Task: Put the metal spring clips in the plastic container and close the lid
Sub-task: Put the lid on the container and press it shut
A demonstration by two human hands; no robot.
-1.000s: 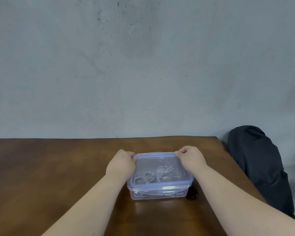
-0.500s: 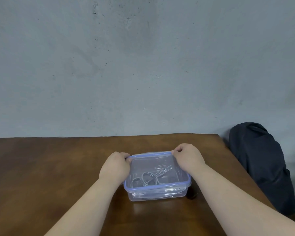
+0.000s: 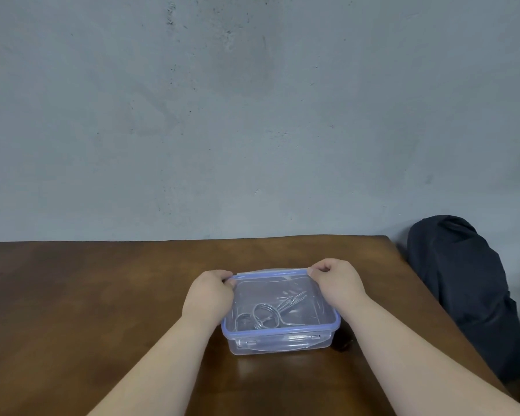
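A clear plastic container [image 3: 278, 345] with a blue-rimmed lid [image 3: 270, 273] stands on the wooden table [image 3: 102, 295]. Metal spring clips [image 3: 266, 315] lie inside and show through the lid. My left hand [image 3: 209, 297] grips the lid's far left corner with curled fingers. My right hand [image 3: 336, 280] pinches the lid's far right corner. The lid lies over the container, and its near edge sits flush on the rim. Part of each side of the lid is hidden under my hands.
A small dark object [image 3: 342, 345] lies on the table just right of the container. A dark bag or cloth [image 3: 469, 295] leans against the grey wall [image 3: 252, 115] beyond the table's right edge.
Both hands have slid a little toward the lid's far corners, and the lid now sits flatter on the container. The view has shifted slightly.
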